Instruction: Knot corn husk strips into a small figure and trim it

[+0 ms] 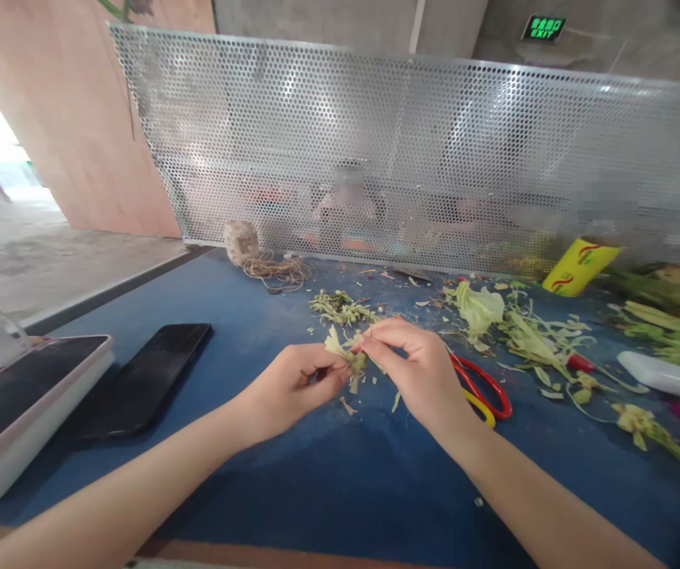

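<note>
Over the middle of the blue table, my left hand point(298, 383) pinches a pale yellow-green flower point(333, 343) between thumb and fingers. My right hand point(414, 363) has its thumb and fingertips closed on the flower's other side; the exact part it grips is hidden. Just behind both hands lies a small heap of green buds and stems point(343, 307). A pair of scissors with red and yellow handles point(498, 395) rests beside my right wrist, its blades hidden. Small petal scraps point(348, 406) are scattered beneath my fingers.
Left on the table point(328, 506) are a black phone point(147, 383) and a white-sided case point(43, 431). Twine point(280, 271) trails from a spool point(241, 241). Plant trimmings point(529, 336), a yellow wrapper point(580, 267) and a white object point(665, 375) lie right. A perforated metal screen point(316, 103) stands behind.
</note>
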A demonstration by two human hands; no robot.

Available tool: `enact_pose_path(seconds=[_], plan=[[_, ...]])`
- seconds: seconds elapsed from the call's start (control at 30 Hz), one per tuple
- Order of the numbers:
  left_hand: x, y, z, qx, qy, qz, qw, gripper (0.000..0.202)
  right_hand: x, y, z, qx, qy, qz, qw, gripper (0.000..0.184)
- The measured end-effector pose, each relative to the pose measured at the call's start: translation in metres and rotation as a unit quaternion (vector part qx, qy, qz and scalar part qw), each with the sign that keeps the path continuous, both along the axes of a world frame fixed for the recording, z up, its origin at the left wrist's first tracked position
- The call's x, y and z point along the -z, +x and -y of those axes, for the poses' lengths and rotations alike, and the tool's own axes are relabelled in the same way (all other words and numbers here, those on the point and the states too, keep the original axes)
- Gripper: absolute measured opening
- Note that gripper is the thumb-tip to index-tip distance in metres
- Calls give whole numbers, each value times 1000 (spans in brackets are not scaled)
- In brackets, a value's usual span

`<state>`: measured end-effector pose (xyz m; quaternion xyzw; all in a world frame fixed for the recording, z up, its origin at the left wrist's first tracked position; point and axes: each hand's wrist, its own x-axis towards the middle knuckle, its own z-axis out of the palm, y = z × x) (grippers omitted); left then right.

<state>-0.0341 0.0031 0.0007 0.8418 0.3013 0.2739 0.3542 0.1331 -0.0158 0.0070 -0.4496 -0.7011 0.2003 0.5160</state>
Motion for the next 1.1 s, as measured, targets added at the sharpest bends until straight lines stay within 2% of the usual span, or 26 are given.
enact_pose_path(seconds=[0.13, 0.3, 0.4, 0.5, 0.67, 0.73, 0.8, 0.87, 0.97, 1.1], plan=[[0, -3, 0, -19, -47, 31, 998, 29, 1, 0, -2, -5, 15, 52, 999, 20], [4, -5, -5, 25, -146, 153, 977, 42, 1, 0, -1, -8, 21, 80, 997, 19], [5, -5, -6, 27, -170, 159, 972, 41, 1, 1, -2, -4, 10, 78, 997, 19], [1, -3, -5, 1, -141, 108, 984, 32, 1, 2, -2, -7, 7, 76, 997, 17], [-2, -2, -5, -39, -41, 82, 995, 30, -1, 1, 0, -21, -2, 68, 997, 17], [0, -4, -5, -45, -5, 66, 997, 27, -2, 1, 0, -25, -33, 51, 998, 17], [3, -7, -6, -41, 29, 38, 998, 22, -2, 1, -2, -46, -100, 11, 994, 16], [4, -9, -7, -35, 62, 11, 997, 18, -1, 3, -4, -87, -176, -52, 979, 15], [2, -10, -7, -32, 104, -8, 994, 15, 3, 6, -9, -143, -264, -151, 942, 17], [0, -12, -8, -6, 148, -14, 989, 12, 8, 7, -12, -208, -378, -253, 866, 18]])
